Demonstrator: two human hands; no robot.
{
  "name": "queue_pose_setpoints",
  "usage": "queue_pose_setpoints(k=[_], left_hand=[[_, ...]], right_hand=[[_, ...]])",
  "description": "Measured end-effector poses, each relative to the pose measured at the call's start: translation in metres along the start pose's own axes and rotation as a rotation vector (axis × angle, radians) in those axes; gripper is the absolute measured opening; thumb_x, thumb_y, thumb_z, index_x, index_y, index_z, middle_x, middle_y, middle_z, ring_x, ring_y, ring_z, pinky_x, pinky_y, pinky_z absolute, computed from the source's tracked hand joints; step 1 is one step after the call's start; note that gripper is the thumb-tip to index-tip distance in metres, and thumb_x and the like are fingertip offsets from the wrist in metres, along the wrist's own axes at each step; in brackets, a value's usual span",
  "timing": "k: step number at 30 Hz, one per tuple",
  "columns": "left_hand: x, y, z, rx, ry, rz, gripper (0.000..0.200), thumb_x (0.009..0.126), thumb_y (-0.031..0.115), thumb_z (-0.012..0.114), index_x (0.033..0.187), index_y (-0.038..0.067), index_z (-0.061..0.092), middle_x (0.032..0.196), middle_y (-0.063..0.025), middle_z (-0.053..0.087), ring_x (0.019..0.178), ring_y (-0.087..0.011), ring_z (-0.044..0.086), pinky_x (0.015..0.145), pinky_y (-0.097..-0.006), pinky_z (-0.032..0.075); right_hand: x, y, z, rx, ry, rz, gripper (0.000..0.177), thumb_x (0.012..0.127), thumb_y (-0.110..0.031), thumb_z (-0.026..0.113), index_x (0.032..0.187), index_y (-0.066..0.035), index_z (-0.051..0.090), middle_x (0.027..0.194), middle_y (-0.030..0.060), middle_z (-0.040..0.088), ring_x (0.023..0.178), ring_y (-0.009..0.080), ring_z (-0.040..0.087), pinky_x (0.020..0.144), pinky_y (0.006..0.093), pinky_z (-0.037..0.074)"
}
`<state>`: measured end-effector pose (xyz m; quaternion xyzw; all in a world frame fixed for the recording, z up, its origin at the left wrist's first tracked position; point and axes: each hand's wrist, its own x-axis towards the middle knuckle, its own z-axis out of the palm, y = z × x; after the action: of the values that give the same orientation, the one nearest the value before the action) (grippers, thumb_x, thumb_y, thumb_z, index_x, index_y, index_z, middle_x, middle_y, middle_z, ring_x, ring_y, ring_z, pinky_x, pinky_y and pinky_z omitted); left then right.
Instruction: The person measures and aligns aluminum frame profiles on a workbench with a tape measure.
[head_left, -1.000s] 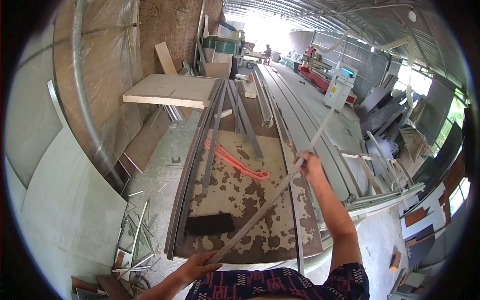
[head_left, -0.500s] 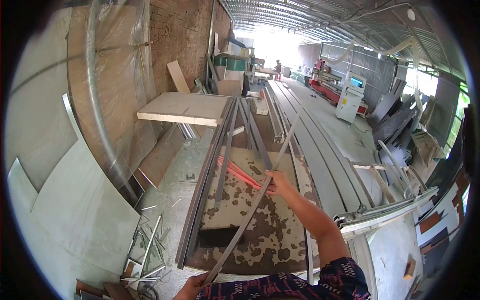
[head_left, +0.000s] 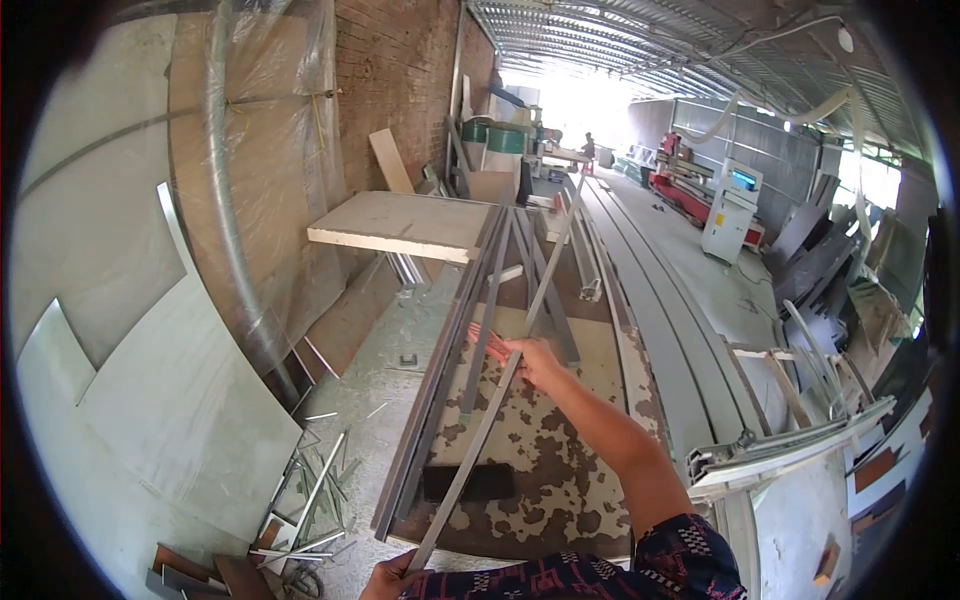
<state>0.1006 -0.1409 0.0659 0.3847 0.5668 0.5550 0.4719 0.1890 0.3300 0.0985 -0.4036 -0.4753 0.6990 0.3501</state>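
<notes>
A long, narrow grey strip (head_left: 468,465) runs slantwise across the worktable (head_left: 540,470), from low in front of me up toward its far end. My left hand (head_left: 394,577), at the bottom edge of the view, is closed around the near end. Farther along, my right hand (head_left: 534,362) grips the same strip with bent fingers. A pinkish-red item (head_left: 488,343) shows just left of my right fingers; I cannot tell whether they hold it. Other dark grey strips (head_left: 490,300) lie lengthwise on the table, and a black rectangular object (head_left: 485,482) rests near its front.
A thick pale board (head_left: 400,222) juts out left of the table. Offcuts (head_left: 310,520) litter the floor at lower left. Long rails (head_left: 655,285) run along the right side. Farther back stand a white machine cabinet (head_left: 732,215) and a distant person (head_left: 588,148).
The strip has swung left at its far end, with my right hand shifting slightly up and left along the table. The red item's visible stretch is shorter. The view has turned a little left.
</notes>
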Motion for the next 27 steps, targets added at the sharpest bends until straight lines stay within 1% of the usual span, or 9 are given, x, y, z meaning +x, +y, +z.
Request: queue_pose_setpoints(k=[2,5,8,14,15,18,21,24,27], left_hand=[[-0.002,0.003,-0.004,-0.006,0.034,0.005,0.031,0.090,0.024,0.057,0.110,0.001,0.059,0.068,0.0054,0.044,0.060,-0.0060,0.036,0.050,-0.0232,0.033],[-0.004,0.001,-0.010,-0.013,0.069,0.003,0.030,0.090,0.023,0.058,0.109,0.001,0.060,0.069,0.0044,0.044,0.061,-0.0068,0.037,0.050,-0.0234,0.034],[-0.006,-0.006,-0.016,-0.016,0.083,-0.013,0.029,0.090,0.024,0.058,0.108,0.001,0.060,0.069,0.0039,0.046,0.061,-0.0073,0.039,0.050,-0.0236,0.035],[-0.007,-0.015,-0.025,-0.020,0.131,-0.024,0.029,0.090,0.024,0.058,0.107,0.001,0.061,0.068,0.0027,0.048,0.060,-0.0081,0.041,0.050,-0.0241,0.036],[-0.007,-0.016,-0.027,-0.017,0.141,-0.027,0.029,0.090,0.024,0.058,0.107,0.001,0.061,0.068,0.0025,0.048,0.060,-0.0083,0.041,0.050,-0.0241,0.037],[-0.007,-0.019,-0.032,-0.013,0.159,-0.038,0.028,0.090,0.024,0.057,0.106,0.001,0.061,0.068,0.0019,0.049,0.060,-0.0087,0.042,0.050,-0.0244,0.037],[-0.004,-0.023,-0.036,0.000,0.170,-0.042,0.028,0.090,0.024,0.057,0.106,0.001,0.061,0.068,0.0013,0.050,0.060,-0.0092,0.044,0.050,-0.0246,0.038],[0.001,-0.031,-0.041,0.043,0.179,-0.032,0.028,0.090,0.024,0.057,0.105,0.001,0.061,0.068,0.0007,0.051,0.060,-0.0096,0.045,0.050,-0.0248,0.039],[0.011,-0.041,-0.045,0.139,0.174,-0.004,0.028,0.090,0.024,0.057,0.104,0.001,0.061,0.068,0.0001,0.052,0.059,-0.0100,0.046,0.050,-0.0250,0.040]], right_hand=[[0.006,0.007,0.016,-0.023,-0.027,0.027,0.040,0.076,-0.018,0.069,0.108,0.003,0.056,0.097,0.0149,0.061,0.074,0.0287,0.063,0.062,0.0408,0.054],[0.013,0.012,0.037,-0.048,-0.074,0.071,0.044,0.075,-0.019,0.070,0.113,-0.001,0.054,0.105,0.0121,0.059,0.079,0.0287,0.062,0.064,0.0416,0.054],[0.010,0.016,0.059,-0.059,-0.060,0.059,0.050,0.075,-0.019,0.071,0.118,-0.003,0.052,0.113,0.0108,0.055,0.081,0.0292,0.061,0.065,0.0426,0.054],[0.017,0.032,0.084,-0.078,-0.089,0.112,0.053,0.074,-0.020,0.072,0.119,-0.003,0.050,0.117,0.0123,0.053,0.083,0.0311,0.061,0.067,0.0430,0.054],[0.022,0.036,0.087,-0.083,-0.069,0.154,0.048,0.074,-0.021,0.073,0.114,-0.003,0.053,0.111,0.0133,0.056,0.080,0.0305,0.062,0.062,0.0420,0.054],[0.030,0.042,0.091,-0.096,-0.090,0.175,0.042,0.074,-0.022,0.073,0.108,-0.003,0.057,0.101,0.0134,0.060,0.075,0.0299,0.063,0.058,0.0417,0.053],[0.027,0.043,0.096,-0.094,-0.060,0.160,0.037,0.074,-0.023,0.073,0.103,-0.003,0.059,0.094,0.0136,0.061,0.071,0.0294,0.063,0.056,0.0412,0.052],[0.035,0.046,0.094,-0.108,-0.047,0.182,0.038,0.075,-0.023,0.073,0.103,-0.002,0.059,0.095,0.0147,0.061,0.074,0.0302,0.063,0.056,0.0405,0.052],[0.036,0.048,0.092,-0.103,0.011,0.119,0.041,0.075,-0.024,0.073,0.103,0.000,0.058,0.097,0.0173,0.061,0.077,0.0315,0.063,0.061,0.0431,0.053]])
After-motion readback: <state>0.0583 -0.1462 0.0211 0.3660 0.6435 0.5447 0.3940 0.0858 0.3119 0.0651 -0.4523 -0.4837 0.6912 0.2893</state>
